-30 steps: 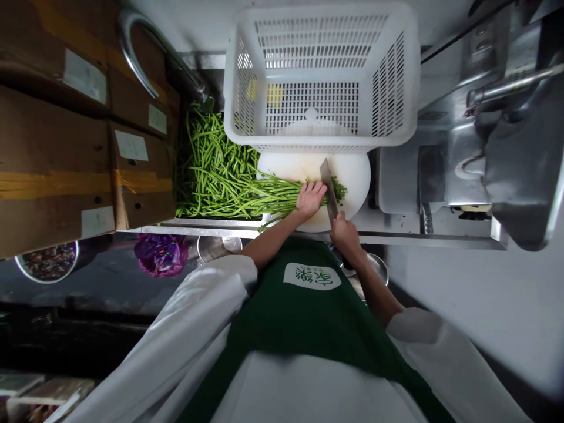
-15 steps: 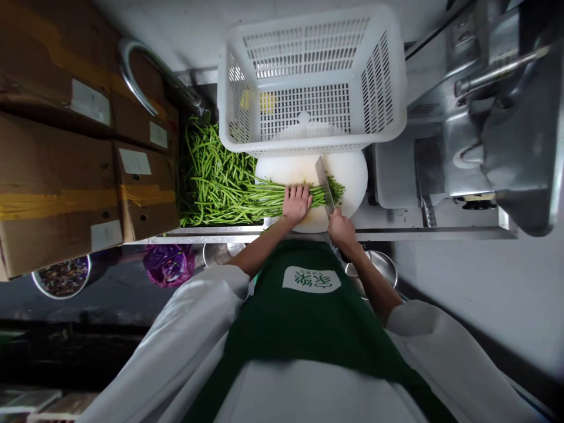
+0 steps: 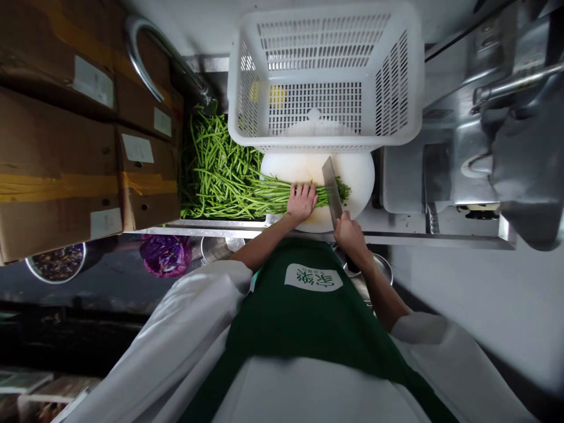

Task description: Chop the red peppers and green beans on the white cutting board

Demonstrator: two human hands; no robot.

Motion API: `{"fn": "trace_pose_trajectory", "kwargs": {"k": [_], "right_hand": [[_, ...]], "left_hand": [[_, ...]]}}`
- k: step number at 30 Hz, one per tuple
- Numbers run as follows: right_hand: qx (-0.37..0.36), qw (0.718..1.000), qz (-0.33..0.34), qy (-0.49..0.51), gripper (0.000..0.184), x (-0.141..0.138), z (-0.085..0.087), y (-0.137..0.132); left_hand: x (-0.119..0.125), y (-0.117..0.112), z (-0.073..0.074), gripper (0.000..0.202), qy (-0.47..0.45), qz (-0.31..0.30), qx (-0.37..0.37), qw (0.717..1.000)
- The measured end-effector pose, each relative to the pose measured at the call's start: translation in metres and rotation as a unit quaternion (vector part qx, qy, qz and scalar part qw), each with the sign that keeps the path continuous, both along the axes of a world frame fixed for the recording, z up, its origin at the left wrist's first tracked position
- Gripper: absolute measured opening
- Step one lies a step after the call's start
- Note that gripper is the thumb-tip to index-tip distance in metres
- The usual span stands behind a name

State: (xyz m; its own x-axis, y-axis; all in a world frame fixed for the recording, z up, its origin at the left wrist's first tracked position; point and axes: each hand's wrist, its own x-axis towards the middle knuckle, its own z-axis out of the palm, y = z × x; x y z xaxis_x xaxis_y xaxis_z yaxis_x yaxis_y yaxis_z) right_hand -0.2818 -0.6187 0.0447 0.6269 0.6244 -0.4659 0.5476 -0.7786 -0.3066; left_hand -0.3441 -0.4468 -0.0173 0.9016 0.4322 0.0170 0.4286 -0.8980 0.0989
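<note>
My left hand [image 3: 302,201] is closed over a bunch of long, thin green stalks [image 3: 275,192], pressing it onto a round white cutting board [image 3: 359,167]. In my right hand [image 3: 351,236] is a cleaver [image 3: 332,191] with a broad metal blade. The blade crosses the bunch just right of my left fingers, its broad side partly facing up. Beyond the blade lie short green ends [image 3: 343,190]. More long stalks [image 3: 220,170] are heaped left of the board.
A white slotted plastic basket [image 3: 326,141] overhangs the board's far side. Taped cardboard boxes [image 3: 53,153] stack up at left, near a curved faucet [image 3: 141,64]. Metal equipment [image 3: 467,135] stands at right. Below the counter are a purple bag [image 3: 165,257] and a bowl of scraps [image 3: 59,262].
The view has shifted slightly. The cleaver blade has tilted, showing more of its broad side. My left hand stays on the bunch.
</note>
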Motion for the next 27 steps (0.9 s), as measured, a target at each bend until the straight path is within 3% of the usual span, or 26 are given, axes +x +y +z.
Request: {"fn": "trace_pose_trajectory", "kwargs": {"k": [5,13,18,21,23,27], "right_hand": [[-0.009,1.0,0.003,-0.005,0.033,0.005,-0.012,0.013],[-0.016,0.999,0.009,-0.031,0.031,-0.013,0.013,-0.004],[-0.014,1.0,0.006,-0.014,0.032,-0.012,-0.004,0.013],[-0.002,1.0,0.0,-0.011,0.032,-0.009,-0.017,0.023],[0.004,1.0,-0.004,-0.015,0.033,-0.008,-0.022,0.025],[0.018,1.0,0.003,-0.012,0.033,-0.002,-0.026,0.02]], "left_hand": [[0.0,0.0,-0.001,0.053,-0.004,-0.005,0.003,1.0],[-0.001,0.0,-0.003,0.054,-0.009,-0.001,0.003,1.0],[0.003,-0.001,-0.003,0.053,-0.005,0.005,-0.003,1.0],[0.001,0.0,0.005,0.054,0.001,0.012,-0.008,1.0],[-0.006,0.006,0.013,0.063,0.003,-0.007,0.0,1.0],[-0.028,0.029,0.029,0.105,0.059,-0.094,0.03,0.993]]}}
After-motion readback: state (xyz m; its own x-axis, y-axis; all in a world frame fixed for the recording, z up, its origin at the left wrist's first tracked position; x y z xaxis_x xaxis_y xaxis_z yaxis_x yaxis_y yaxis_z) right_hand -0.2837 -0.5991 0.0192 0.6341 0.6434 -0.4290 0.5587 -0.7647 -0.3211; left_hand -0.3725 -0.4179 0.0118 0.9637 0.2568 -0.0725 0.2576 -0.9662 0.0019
